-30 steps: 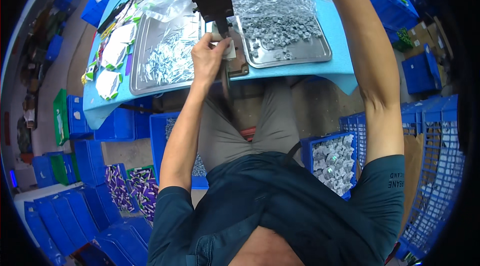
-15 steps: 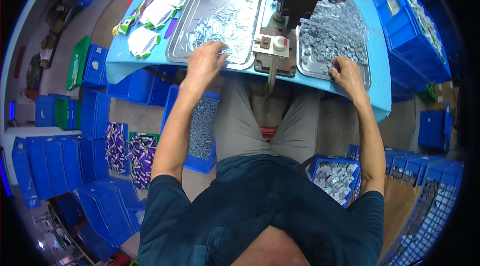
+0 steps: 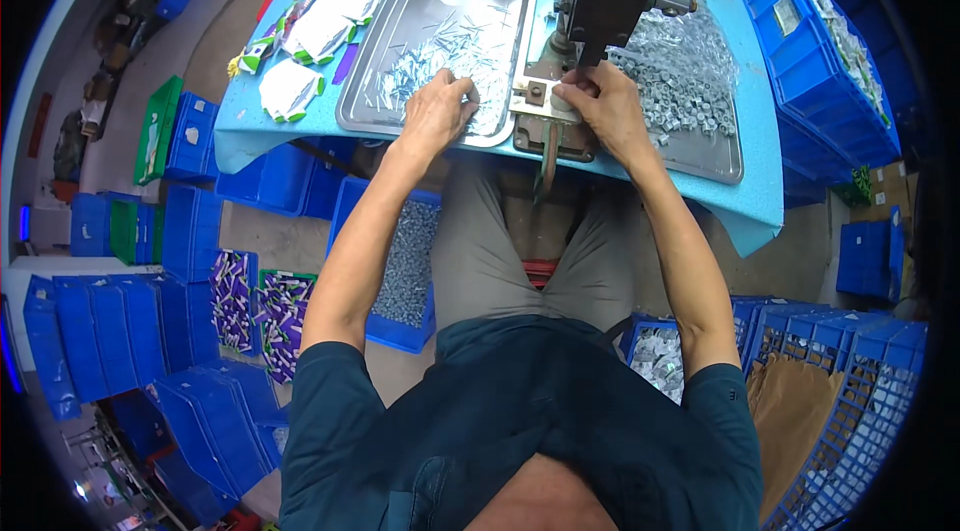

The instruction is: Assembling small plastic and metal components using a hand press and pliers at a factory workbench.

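My left hand (image 3: pixel 438 113) is at the near part of a metal tray (image 3: pixel 362 111) strewn with thin silvery pins (image 3: pixel 425 63). Its fingers are bent down among the pins and pinched together; what they hold is too small to make out. At the small metal fixture (image 3: pixel 548 111) under a dark hand press (image 3: pixel 603 3), my right hand (image 3: pixel 612 113) has thumb and fingers pinched. Whatever sits between those fingertips is hidden. Beside that hand, a second tray (image 3: pixel 700 159) bears many small grey metal pieces (image 3: pixel 688 96).
White packets with green edges (image 3: pixel 290 89) lie left of the pins. Clear plastic bags cover the far ends of both trays. Stacked blue crates (image 3: pixel 815 61) stand right of the table. Below its edge, a blue bin (image 3: pixel 402 329) holds small grey parts.
My right hand has gone from the grey pieces in the right tray leftward to the press fixture. My left hand has shifted slightly right over the pins.
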Demonstrator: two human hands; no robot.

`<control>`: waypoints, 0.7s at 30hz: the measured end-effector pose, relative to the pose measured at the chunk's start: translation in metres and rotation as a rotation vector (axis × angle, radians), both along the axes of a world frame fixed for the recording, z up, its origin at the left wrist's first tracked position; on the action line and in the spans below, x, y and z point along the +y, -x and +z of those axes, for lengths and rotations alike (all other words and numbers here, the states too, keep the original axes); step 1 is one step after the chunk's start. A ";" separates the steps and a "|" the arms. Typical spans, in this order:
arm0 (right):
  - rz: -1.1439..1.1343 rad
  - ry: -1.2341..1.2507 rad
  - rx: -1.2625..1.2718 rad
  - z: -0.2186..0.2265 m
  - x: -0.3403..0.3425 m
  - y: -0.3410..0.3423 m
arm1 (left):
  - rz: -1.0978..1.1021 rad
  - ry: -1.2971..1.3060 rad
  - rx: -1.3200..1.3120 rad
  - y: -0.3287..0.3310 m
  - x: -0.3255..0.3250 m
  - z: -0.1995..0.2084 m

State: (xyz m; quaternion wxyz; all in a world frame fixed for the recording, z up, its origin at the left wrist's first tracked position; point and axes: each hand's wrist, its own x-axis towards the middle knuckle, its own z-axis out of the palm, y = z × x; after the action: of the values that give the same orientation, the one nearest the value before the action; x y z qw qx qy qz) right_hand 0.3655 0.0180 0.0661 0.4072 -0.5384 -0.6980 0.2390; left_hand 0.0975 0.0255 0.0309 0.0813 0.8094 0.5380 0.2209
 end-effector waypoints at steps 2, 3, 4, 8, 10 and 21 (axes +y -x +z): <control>0.005 -0.016 -0.044 0.000 -0.002 -0.003 | -0.001 -0.067 -0.028 0.001 -0.002 -0.001; 0.007 -0.025 -0.066 0.001 -0.002 -0.003 | -0.001 -0.069 -0.029 0.003 -0.003 -0.002; 0.003 -0.025 -0.067 0.000 -0.003 -0.004 | 0.000 -0.092 -0.010 0.003 -0.004 -0.001; 0.015 -0.248 -0.192 -0.007 -0.007 -0.002 | 0.015 -0.102 -0.045 0.006 -0.008 0.004; 0.038 -0.287 -0.171 -0.011 -0.008 -0.005 | -0.001 -0.105 -0.149 0.006 -0.007 0.008; 0.068 -0.152 0.165 -0.030 -0.008 -0.001 | -0.142 0.150 -0.597 -0.072 -0.017 0.027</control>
State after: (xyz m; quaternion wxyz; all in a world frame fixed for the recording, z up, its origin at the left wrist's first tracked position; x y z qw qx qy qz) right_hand 0.3661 0.0098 0.0362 0.4946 -0.4603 -0.6961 0.2425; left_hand 0.1696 0.0089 0.0579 0.3103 0.7362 0.4471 0.4022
